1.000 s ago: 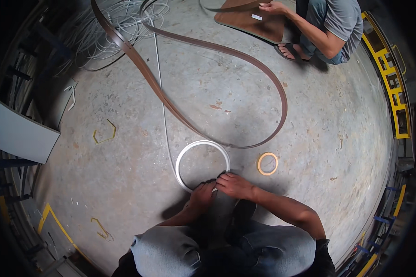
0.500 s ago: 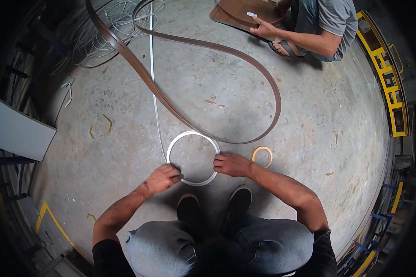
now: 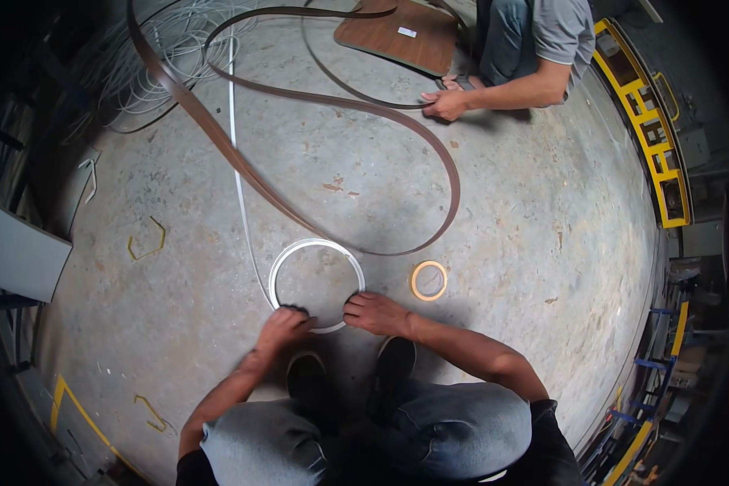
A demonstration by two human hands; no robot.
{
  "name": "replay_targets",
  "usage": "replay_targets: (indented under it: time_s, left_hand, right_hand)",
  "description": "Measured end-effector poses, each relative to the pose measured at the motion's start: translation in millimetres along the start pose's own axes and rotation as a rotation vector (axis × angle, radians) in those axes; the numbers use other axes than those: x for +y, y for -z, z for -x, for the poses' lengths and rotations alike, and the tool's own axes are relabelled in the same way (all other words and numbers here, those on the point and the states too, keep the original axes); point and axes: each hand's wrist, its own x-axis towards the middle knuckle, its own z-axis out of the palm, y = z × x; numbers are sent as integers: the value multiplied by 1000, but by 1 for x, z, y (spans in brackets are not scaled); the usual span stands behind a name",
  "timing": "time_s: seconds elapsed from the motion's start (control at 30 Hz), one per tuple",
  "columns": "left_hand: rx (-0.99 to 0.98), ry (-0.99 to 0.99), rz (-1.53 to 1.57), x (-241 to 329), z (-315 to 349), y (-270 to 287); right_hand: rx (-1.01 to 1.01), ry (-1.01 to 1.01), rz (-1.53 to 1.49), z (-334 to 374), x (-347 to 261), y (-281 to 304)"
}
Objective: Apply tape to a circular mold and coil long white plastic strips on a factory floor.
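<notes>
A white strip is wound into a flat coil (image 3: 316, 247) on the concrete floor in front of my feet, and its loose tail (image 3: 236, 162) runs away toward the top. My left hand (image 3: 283, 326) grips the coil's near left edge. My right hand (image 3: 377, 312) presses on the coil's near right edge. A small roll of orange tape (image 3: 429, 280) lies just right of the coil, untouched.
A long brown band (image 3: 300, 97) loops across the floor beyond the coil. Another person crouches at the top, one hand (image 3: 444, 104) on that band beside a brown wooden board (image 3: 397, 36). A yellow frame (image 3: 648, 138) stands at right, white wire bundles (image 3: 166, 40) top left.
My left hand has moved in along the coil's near edge toward my right hand. The other person's hand has come down from the board onto the brown band.
</notes>
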Motion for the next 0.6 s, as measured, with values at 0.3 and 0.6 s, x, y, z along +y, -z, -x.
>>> replay_targets:
  time_s: [0.3,0.6]
  left_hand:
    - [-152,-274,-190,-40,-6,57]
    - [98,-19,-257,67,-29,-38]
  right_hand:
    - [-6,201,54,-7,28,9]
    - [52,202,-28,-11,-3,6]
